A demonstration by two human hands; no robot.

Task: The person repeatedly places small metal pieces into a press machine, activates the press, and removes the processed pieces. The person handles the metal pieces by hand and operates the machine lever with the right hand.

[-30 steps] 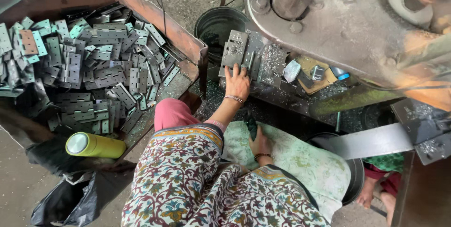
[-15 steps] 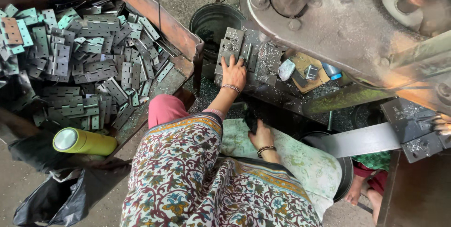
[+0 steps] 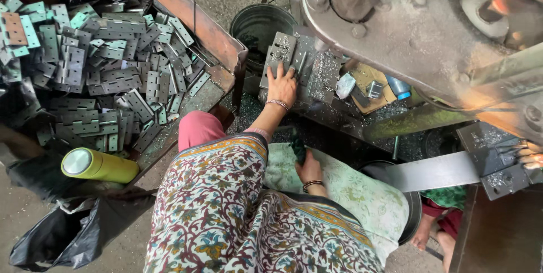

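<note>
Left hand [image 3: 281,85] flat on the grey metal plates [image 3: 294,61] stacked on the machine surface [image 3: 339,109], fingers spread over the top plate, palm down. Grip apart, pressing rather than clamped. Plates sit right under and just ahead of that grip, dusted with metal chips.

Right hand [image 3: 310,170] down in the lap on the pale green cloth [image 3: 350,199], fingers curled around a dark green bit of fabric [image 3: 298,150]. Looks like the grip is closed on it, but the view is tight, so hedge on that. Bangles on both wrists.

Beyond the left grip: dark metal bucket [image 3: 261,24]. To its right: small blue-capped item [image 3: 399,87] and a cardboard scrap [image 3: 367,83] under the big press body [image 3: 407,24].

Off to the left of both grips: rusty-edged tray [image 3: 192,24] heaped with hinge plates [image 3: 96,81]. Nearer the body on that side, a yellow-green bottle [image 3: 99,165] lying on its side, black plastic bag [image 3: 62,233] just below it.

Another person's fingertips [image 3: 529,156] at far right edge, on a dark metal block [image 3: 498,160].
</note>
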